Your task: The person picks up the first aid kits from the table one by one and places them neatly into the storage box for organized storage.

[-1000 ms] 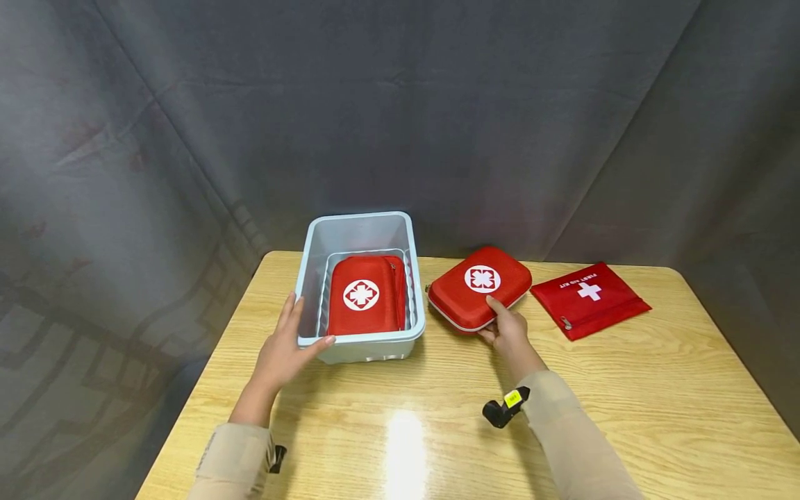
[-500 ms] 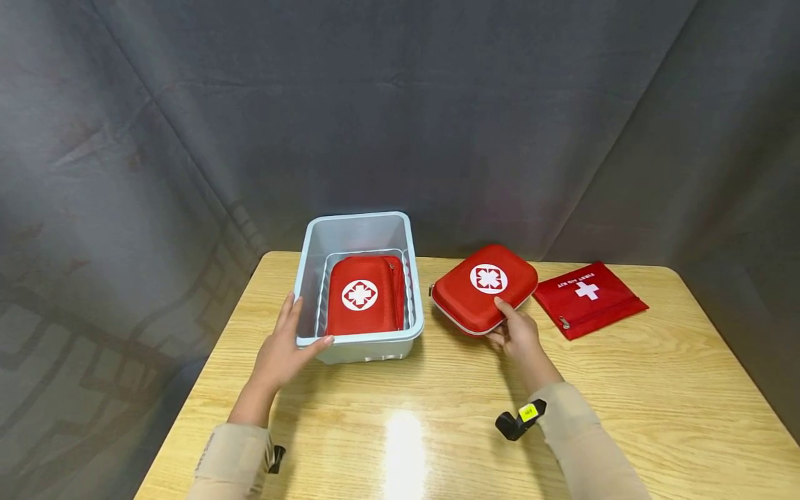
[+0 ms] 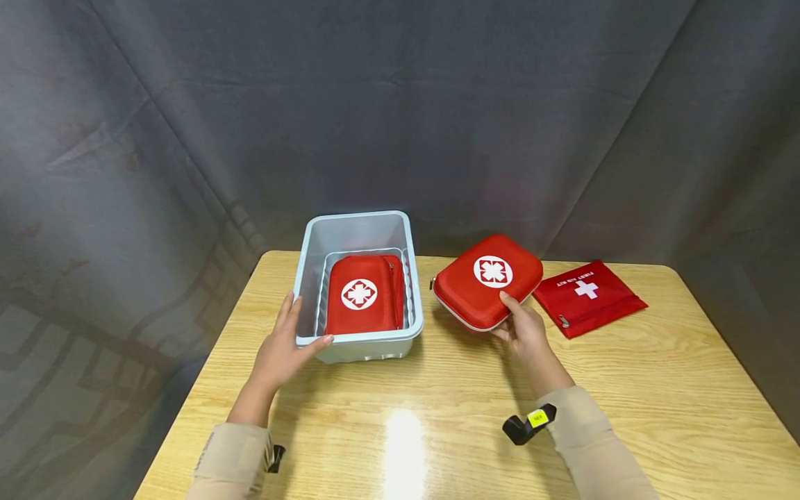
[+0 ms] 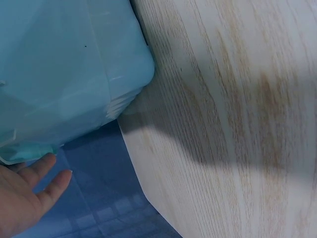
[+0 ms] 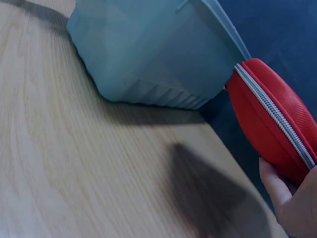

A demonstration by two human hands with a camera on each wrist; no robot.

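My right hand (image 3: 528,333) holds a red zippered first aid case (image 3: 462,295) by its near right corner, thumb on top and fingers underneath. In the right wrist view the case (image 5: 257,116) is tilted and apart from the table, with its shadow below. My left hand (image 3: 281,351) spans the near left corner of a pale blue plastic bin (image 3: 375,352), its fairly straight fingers along the left side and thumb at the front rim. Inside the bin lies another red first aid case (image 3: 350,316), with a red zippered edge showing beside it. What is beneath them is hidden.
A flat red first aid pouch (image 3: 603,305) with a white cross lies on the wooden table (image 3: 656,389), right of the held case. Behind the table hangs a grey curtain (image 3: 400,125). The bin stands near the table's back left.
The right hand has moved slightly to the right, raising the first aid case a little higher. My left hand and the bin have stayed practically where they were.
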